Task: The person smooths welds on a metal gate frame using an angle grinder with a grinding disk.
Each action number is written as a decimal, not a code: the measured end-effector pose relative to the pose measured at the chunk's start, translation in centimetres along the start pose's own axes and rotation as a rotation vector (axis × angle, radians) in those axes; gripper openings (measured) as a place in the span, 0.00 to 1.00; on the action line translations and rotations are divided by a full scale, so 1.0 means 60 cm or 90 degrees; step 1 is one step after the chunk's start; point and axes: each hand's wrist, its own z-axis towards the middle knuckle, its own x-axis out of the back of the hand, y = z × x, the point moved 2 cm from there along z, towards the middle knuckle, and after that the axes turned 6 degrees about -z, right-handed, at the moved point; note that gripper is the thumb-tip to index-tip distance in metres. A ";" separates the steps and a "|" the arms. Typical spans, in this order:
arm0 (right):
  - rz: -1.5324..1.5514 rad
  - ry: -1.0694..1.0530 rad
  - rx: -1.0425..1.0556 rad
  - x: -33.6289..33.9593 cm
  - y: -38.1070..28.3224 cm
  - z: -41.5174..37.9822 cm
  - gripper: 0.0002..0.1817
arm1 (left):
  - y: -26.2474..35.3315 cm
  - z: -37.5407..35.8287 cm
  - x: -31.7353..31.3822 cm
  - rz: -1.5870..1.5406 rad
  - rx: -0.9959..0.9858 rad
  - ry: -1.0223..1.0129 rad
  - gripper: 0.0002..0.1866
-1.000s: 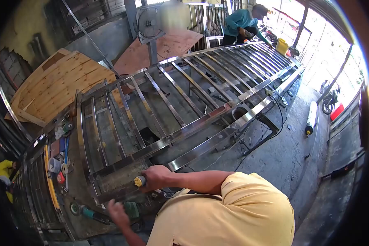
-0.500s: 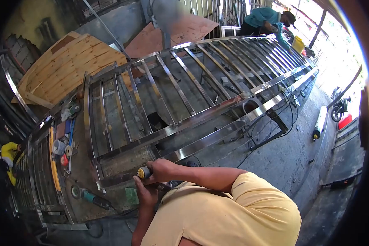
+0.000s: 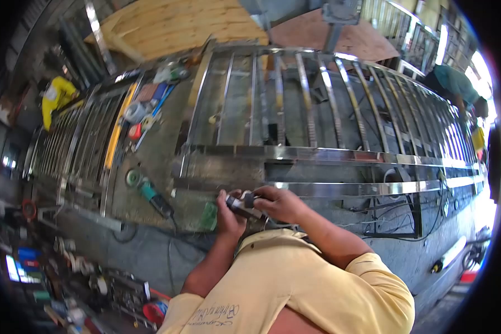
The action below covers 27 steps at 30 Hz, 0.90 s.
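In front of my chest, my left hand [image 3: 229, 216] is closed around a dark cylindrical tool with a silvery band [image 3: 240, 208]. My right hand [image 3: 279, 204] grips a black round piece [image 3: 250, 200] at the tool's upper side; I cannot tell whether the two are joined. Both hands are close to the near rail [image 3: 317, 189] of a long shiny metal frame with many crossbars [image 3: 308, 106]. Left of my hands, a teal angle grinder [image 3: 153, 196] lies on the bench, and a green block [image 3: 208, 216] sits right beside my left hand.
Hand tools, a red tape measure [image 3: 135, 132] and a yellow level [image 3: 120, 125] lie on the bench at left. A person in yellow [image 3: 58, 100] works at far left, another in teal [image 3: 456, 83] at far right. A gas cylinder [image 3: 450, 255] lies on the right floor.
My view has swung left, showing more of the cluttered left side. The yellow-ringed end of the tool no longer faces me, and my right hand has shifted to the black piece.
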 end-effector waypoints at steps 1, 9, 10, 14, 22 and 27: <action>-0.056 0.010 -0.002 0.018 -0.024 -0.013 0.21 | 0.002 0.004 0.009 -0.027 0.004 0.022 0.25; 0.030 -0.042 0.017 0.033 0.013 -0.074 0.19 | 0.007 0.001 0.015 -0.039 0.037 -0.052 0.27; 0.054 -0.041 0.041 0.025 0.028 -0.078 0.19 | 0.006 0.005 0.016 -0.037 0.048 -0.062 0.28; 0.048 -0.074 0.133 0.028 0.013 -0.094 0.18 | 0.005 0.015 0.009 -0.022 0.092 -0.119 0.28; -0.079 -0.075 0.102 0.044 0.022 -0.105 0.16 | 0.005 0.032 -0.013 0.028 0.130 -0.189 0.29; -0.040 -0.017 0.073 0.019 0.062 -0.074 0.15 | -0.002 0.026 -0.024 0.018 0.155 -0.170 0.29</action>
